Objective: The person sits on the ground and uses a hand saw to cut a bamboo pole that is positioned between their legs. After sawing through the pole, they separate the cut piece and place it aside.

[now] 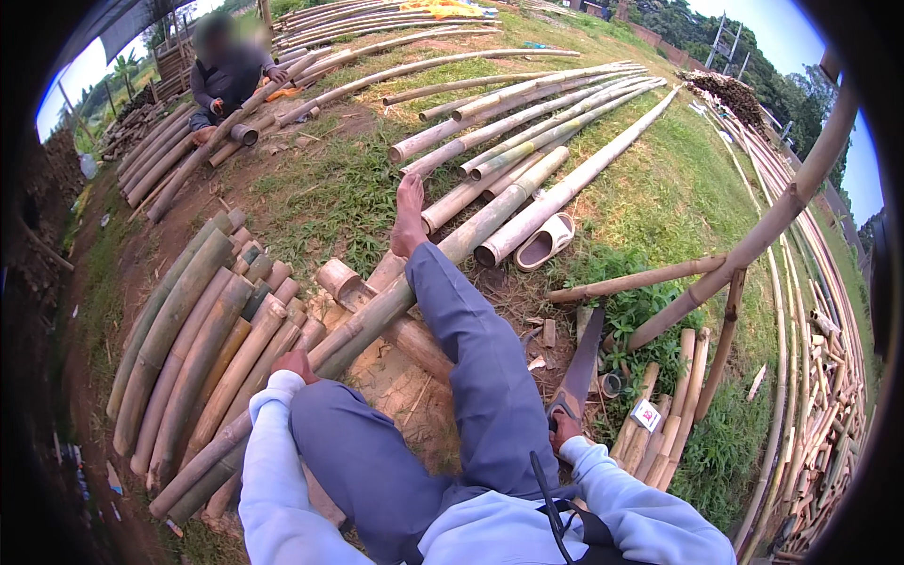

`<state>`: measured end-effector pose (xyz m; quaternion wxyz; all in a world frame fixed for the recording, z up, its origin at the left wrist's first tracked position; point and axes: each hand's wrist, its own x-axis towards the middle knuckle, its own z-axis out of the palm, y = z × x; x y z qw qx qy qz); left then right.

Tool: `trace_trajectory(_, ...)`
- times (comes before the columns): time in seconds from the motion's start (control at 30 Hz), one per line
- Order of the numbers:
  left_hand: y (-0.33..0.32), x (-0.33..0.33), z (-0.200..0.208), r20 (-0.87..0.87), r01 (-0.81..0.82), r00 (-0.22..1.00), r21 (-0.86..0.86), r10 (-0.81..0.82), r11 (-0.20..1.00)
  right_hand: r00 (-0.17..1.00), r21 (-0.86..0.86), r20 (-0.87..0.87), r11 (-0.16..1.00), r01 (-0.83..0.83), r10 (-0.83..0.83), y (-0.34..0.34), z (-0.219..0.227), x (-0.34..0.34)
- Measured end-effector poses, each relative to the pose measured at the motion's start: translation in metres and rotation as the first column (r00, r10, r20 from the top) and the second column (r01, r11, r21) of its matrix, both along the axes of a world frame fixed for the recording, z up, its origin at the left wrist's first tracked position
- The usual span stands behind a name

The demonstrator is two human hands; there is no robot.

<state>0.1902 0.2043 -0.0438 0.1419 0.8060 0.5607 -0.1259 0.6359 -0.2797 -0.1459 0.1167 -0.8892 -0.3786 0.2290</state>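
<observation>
A long bamboo pole [379,311] slants from the far grass down past my left knee. My left hand [298,365] is closed over it beside that knee, its fingers partly hidden. In my right hand [565,429] is the handle of a handsaw [578,365], whose blade points away from me, apart from the pole. My bent right leg crosses over the pole, with the bare foot on its far side. Beneath the pole lies a thicker, notched bamboo piece [414,345].
Cut bamboo lengths [202,353] are stacked at left. Long poles [527,118] lie ahead, near a pale sandal [546,243]. A slanted bamboo post [744,250] stands at right, beside short pieces [678,405]. Another person [226,80] sits far left holding a pole.
</observation>
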Motion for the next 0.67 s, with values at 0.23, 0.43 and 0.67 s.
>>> trace_trajectory(0.23,-0.021,0.014,0.034,-0.032,0.021,0.999,-0.021,-0.022,1.000,0.962,-0.460,-0.115,0.845,-0.273,0.248,0.033,0.046,0.051)
trace_trajectory(0.43,-0.022,0.019,0.033,-0.007,0.038,0.999,0.015,-0.038,0.999,0.839,0.225,0.349,0.832,-0.507,0.417,0.202,0.270,0.000)
trace_trajectory(0.67,-0.025,0.002,0.037,-0.010,0.097,0.995,0.023,-0.096,0.995,0.298,0.191,0.603,0.229,-0.954,0.740,0.296,0.370,-0.147)
